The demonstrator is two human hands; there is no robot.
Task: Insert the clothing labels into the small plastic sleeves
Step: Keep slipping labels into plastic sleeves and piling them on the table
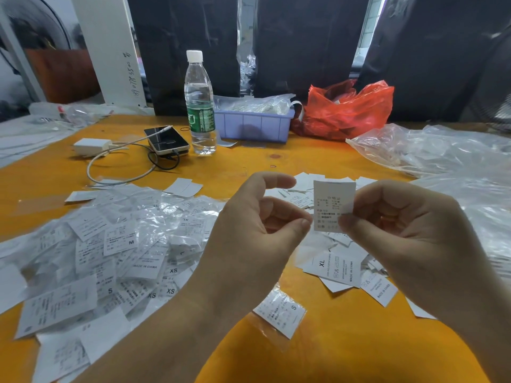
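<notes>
Right hand [409,230] pinches a label [333,205] (print seemingly blurred); left hand [257,225] fingers curled, empty.

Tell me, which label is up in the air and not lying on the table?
The label pinched by the right hand, held upright between both hands. All the other labels lie flat on the orange table.

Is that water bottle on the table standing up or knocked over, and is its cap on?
Standing up, cap on. The bottle stands on its base on the table, white cap at the top.
</notes>
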